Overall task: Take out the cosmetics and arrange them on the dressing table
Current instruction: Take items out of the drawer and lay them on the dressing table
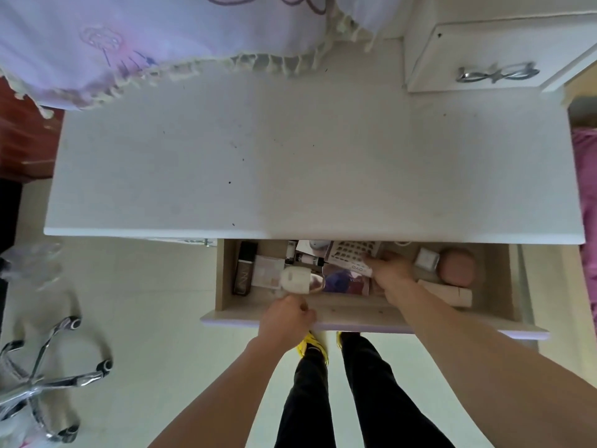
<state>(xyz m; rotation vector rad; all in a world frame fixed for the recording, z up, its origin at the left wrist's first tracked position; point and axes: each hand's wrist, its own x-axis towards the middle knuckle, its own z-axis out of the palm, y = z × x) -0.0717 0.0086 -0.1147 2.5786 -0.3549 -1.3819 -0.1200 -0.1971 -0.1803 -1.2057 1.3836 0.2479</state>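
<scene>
Down inside the open drawer (355,310), the right hand (389,274) clasps a white tube (360,270) among the cosmetics; the left hand (286,320) clenches the drawer's front edge.

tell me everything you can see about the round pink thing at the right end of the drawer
The round pink compact is a smooth, matte-looking disc in dusty pink, closed as far as can be seen, lying flat on the floor of the open drawer near its right end. A small pale square box sits against its left side, and a long pale tube lies just in front of it. No hand touches it; the right hand is further left in the drawer.
</scene>
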